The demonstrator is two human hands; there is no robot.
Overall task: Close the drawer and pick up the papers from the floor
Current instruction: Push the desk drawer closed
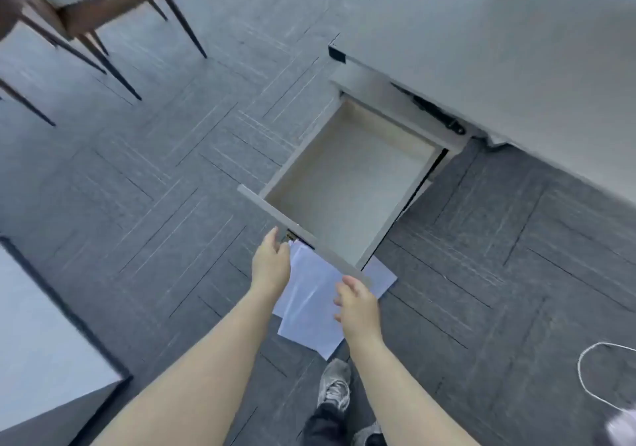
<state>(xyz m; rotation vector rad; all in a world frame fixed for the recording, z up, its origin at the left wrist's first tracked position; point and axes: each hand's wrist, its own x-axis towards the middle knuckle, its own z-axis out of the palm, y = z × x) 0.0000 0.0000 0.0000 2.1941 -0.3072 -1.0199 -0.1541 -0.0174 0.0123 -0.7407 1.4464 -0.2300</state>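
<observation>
A grey drawer [347, 184] stands pulled far out from under a white desk [516, 50]; its pale inside is empty. Its front panel [275, 213] faces me. White papers [309, 301] lie on the dark carpet just below that panel, partly under it. My left hand [270, 261] hovers at the panel's near face, fingers apart, holding nothing. My right hand [358, 304] is at the panel's right end, fingers spread above the papers, also holding nothing. Whether either hand touches the panel is unclear.
Brown chairs [103, 8] with thin dark legs stand at the top left. A white table corner [51, 325] juts in at the left. My grey shoe [335, 383] is on the carpet below the papers. A white cable [585, 377] loops at the right.
</observation>
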